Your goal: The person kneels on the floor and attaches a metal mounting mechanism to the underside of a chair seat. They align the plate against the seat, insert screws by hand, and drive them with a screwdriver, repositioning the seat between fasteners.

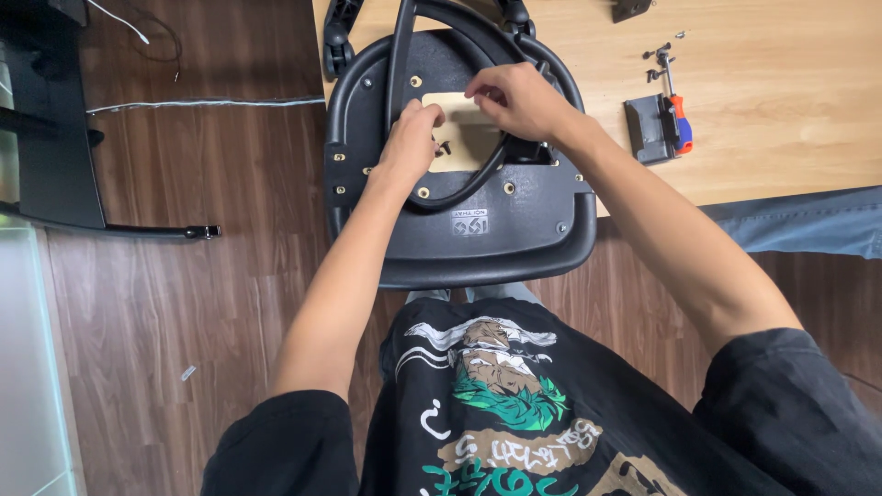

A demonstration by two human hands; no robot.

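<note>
Left hand: my left hand (409, 142) rests on the upturned underside of the black chair seat (487, 234), fingers curled together and pressed down at the left edge of the tan panel (464, 147) in the middle of the seat; whether it pinches anything small I cannot tell.
Right hand: my right hand (516, 99) comes in from the right, fingers bent and tips drawn together over the upper edge of the same tan panel; anything between the fingertips is hidden.
Chair seat: it lies upside down in front of me, its far part on the edge of the wooden worktop (781, 83) and its near rim hanging over the dark wood floor (184, 303), just above my lap.
Black curved tube: a black curved tube (400, 64) arches across the seat base, running down beside my left hand and looping under the tan panel.
Screw holes: brass-coloured screw points (508, 187) sit around the panel.
Screwdriver: a screwdriver (675, 115) with a red and blue handle lies on the worktop to the right, well apart from my hands, touching a small dark grey bracket (650, 129).
Loose hardware: a few small screws (658, 53) lie just beyond the screwdriver tip.
Floor, left: a black stand leg (119, 230) and a white cable (202, 103).
</note>
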